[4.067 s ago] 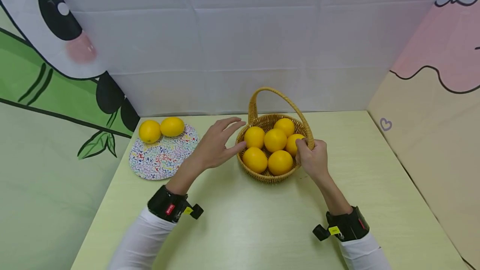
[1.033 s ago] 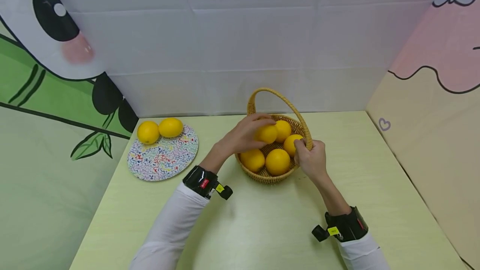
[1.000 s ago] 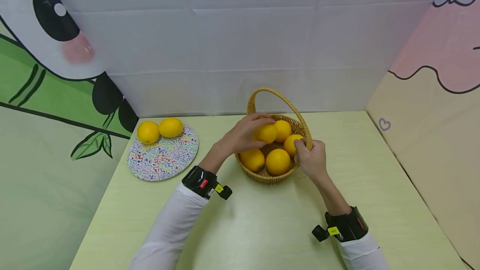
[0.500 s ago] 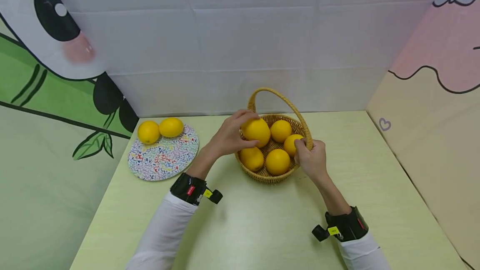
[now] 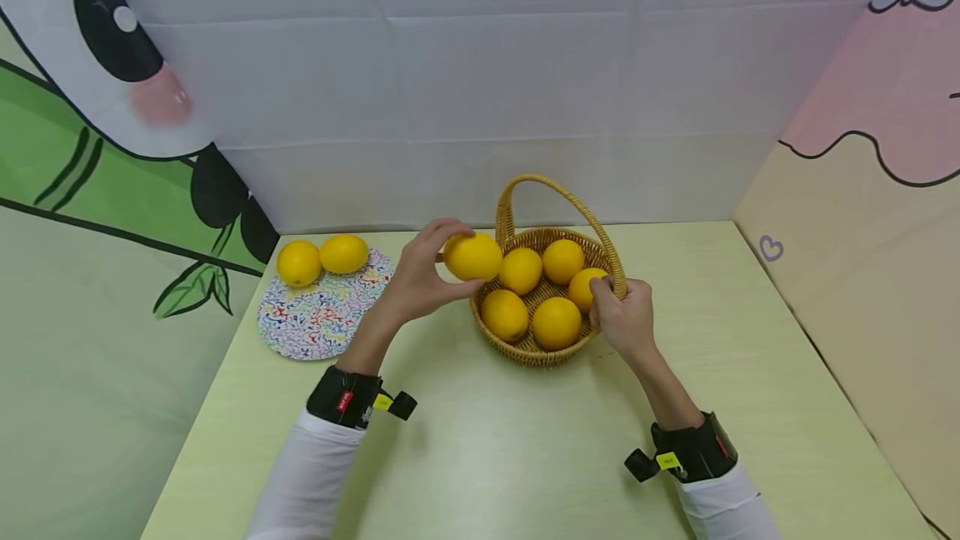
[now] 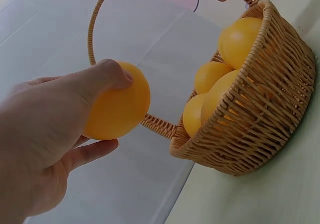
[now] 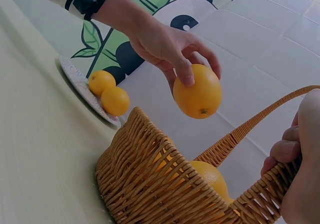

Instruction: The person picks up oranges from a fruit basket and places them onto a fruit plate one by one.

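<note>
Between the thumb and fingers of my left hand (image 5: 420, 280) is an orange (image 5: 473, 257), held in the air at the left side of the wicker basket (image 5: 542, 359). The right wrist view shows this orange (image 7: 198, 94) above the basket's rim, apart from it. Several oranges (image 5: 557, 323) lie inside the basket. My right hand (image 5: 628, 317) grips the right end of the basket's arched handle (image 5: 558, 184), its thumb over the front. The basket stands on the table. To the left, a round speckled plate (image 5: 311, 323) bears two oranges (image 5: 344, 254) side by side near its back edge.
The pale table (image 5: 510, 457) ends at a grey cloth backdrop (image 5: 487, 107) behind the basket. Printed cloth walls (image 5: 862, 257) rise along the left and right sides. Each wrist wears a black camera band (image 5: 694, 447).
My left hand reached into the basket, took hold of an orange, lifted it and carried it left past the rim. The right hand keeps its grip on the handle; the basket stays put.
</note>
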The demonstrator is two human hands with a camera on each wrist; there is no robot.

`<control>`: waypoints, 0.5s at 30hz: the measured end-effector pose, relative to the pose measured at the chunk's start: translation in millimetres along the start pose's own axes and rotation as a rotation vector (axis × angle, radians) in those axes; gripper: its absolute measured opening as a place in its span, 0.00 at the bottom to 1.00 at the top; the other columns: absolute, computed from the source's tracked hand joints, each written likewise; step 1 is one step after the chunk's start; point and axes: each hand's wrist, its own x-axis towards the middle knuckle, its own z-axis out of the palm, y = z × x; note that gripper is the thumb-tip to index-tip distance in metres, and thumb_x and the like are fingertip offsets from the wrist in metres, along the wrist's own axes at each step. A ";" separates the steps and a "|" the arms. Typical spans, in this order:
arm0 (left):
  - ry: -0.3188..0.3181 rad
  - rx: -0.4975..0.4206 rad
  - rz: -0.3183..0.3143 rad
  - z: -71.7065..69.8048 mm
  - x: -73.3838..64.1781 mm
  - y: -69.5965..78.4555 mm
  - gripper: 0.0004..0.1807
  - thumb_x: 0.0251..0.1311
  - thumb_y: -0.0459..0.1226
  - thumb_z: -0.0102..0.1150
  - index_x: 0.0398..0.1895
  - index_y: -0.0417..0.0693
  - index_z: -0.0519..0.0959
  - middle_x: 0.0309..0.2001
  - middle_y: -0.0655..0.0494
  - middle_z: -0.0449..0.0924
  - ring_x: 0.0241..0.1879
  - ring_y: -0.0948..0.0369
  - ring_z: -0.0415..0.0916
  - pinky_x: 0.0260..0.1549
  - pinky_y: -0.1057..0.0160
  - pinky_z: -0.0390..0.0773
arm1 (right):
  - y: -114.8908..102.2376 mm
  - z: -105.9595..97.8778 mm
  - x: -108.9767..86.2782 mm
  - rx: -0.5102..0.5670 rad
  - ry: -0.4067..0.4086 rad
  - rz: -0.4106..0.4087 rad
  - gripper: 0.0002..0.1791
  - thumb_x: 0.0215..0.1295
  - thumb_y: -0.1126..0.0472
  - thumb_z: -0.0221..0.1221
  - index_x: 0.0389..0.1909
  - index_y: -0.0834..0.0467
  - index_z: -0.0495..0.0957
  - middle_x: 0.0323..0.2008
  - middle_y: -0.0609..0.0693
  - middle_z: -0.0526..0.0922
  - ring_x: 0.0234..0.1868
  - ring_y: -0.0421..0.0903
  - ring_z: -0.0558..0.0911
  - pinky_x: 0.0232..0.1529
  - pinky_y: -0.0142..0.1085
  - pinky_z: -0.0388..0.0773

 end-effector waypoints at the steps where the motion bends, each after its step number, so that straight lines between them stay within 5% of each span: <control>1: 0.014 -0.002 -0.005 -2.8 -3.1 -0.4 0.38 0.55 0.36 0.88 0.70 0.47 0.80 0.73 0.45 0.78 0.68 0.45 0.82 0.55 0.43 0.94 | 0.2 0.0 0.0 0.002 0.001 0.002 0.30 0.80 0.71 0.52 0.12 0.68 0.59 0.08 0.41 0.62 0.09 0.36 0.60 0.12 0.29 0.53; 15: 0.148 0.043 -0.075 -31.4 -43.9 -11.9 0.41 0.51 0.34 0.91 0.69 0.46 0.80 0.72 0.45 0.79 0.69 0.47 0.81 0.52 0.42 0.94 | -0.4 -0.7 -0.1 -0.015 0.003 0.017 0.31 0.81 0.70 0.53 0.12 0.69 0.61 0.08 0.42 0.63 0.10 0.36 0.61 0.13 0.28 0.57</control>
